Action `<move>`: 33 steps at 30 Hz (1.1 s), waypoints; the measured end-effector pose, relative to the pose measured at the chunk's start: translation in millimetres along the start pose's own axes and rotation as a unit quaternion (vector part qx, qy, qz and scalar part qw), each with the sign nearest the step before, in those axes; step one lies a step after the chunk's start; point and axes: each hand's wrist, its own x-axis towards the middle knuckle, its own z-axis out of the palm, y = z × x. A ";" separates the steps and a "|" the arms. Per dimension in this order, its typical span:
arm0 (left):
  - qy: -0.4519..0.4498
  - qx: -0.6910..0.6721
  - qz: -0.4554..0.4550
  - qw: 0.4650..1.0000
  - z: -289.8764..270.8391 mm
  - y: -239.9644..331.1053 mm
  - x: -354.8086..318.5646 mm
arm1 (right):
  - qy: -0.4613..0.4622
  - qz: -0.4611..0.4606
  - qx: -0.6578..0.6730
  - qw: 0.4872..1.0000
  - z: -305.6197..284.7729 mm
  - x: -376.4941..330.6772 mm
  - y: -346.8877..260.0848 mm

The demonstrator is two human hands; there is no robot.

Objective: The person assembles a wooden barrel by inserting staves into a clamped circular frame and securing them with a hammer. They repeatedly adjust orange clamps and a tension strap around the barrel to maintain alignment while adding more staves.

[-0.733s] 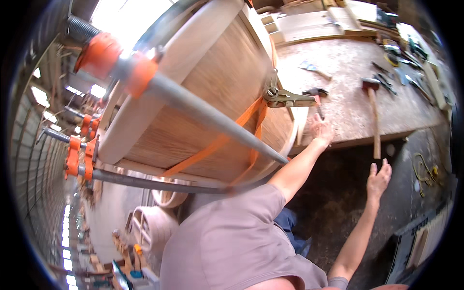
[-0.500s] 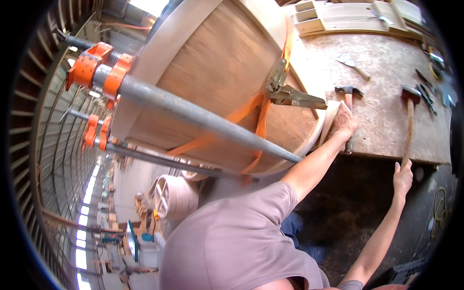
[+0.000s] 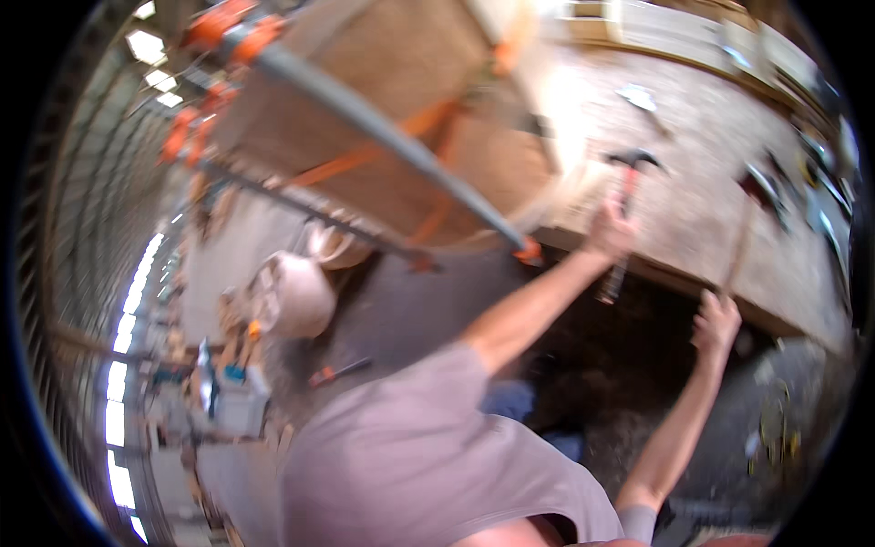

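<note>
Blurred by motion, my left hand (image 3: 612,230) is closed round the middle of a claw hammer (image 3: 629,178). Its dark head lies over the workbench (image 3: 688,205), and the butt of its handle sticks out past the front edge. Further right, my right hand (image 3: 715,321) grips the lower end of the wooden handle of a long-handled hammer (image 3: 740,239), whose dark reddish head rests toward the back of the bench. Left of my left hand stands a big curved wooden panel piece (image 3: 374,100), bound with an orange ratchet strap (image 3: 365,157).
Orange-jawed pipe clamps (image 3: 365,114) span the wooden piece and jut leftward. A putty knife (image 3: 643,98), pliers and other tools lie on the bench, with a wooden frame (image 3: 674,36) behind. A pale round wooden drum (image 3: 296,296) and a red-and-black tool (image 3: 339,371) are on the floor.
The view has swung and blurred. My left hand has moved away from the wooden piece's edge, and the claw hammer's handle now reaches further past the bench edge. My right hand still grips its hammer.
</note>
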 end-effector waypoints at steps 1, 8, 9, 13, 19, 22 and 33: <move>0.032 -0.023 -0.003 0.999 1.4 0.1 -5.9 | 0.013 -0.002 -0.057 0.998 11.0 -37.4 -35.0; 0.022 0.049 -0.003 0.999 -7.7 28.1 -28.4 | 0.080 -0.106 -0.239 0.962 -25.8 -49.8 -40.1; 0.021 0.029 -0.019 0.999 0.4 35.5 -35.0 | 0.093 -0.139 -0.278 0.946 -36.0 -36.7 -32.5; 0.066 -0.065 0.024 0.995 22.7 29.2 -49.3 | 0.210 -0.383 -0.489 0.755 -29.4 -39.3 -62.9; 0.058 -0.052 0.059 0.995 48.0 55.2 -77.3 | -0.319 0.070 0.122 0.937 74.1 -131.4 -98.6; -0.034 0.059 0.081 0.994 14.4 24.4 -41.0 | -0.237 0.059 0.119 0.962 83.6 -120.9 -74.1; 0.102 0.498 0.037 0.860 9.2 -45.7 72.8 | -0.086 -0.011 0.065 0.994 35.1 -212.3 24.7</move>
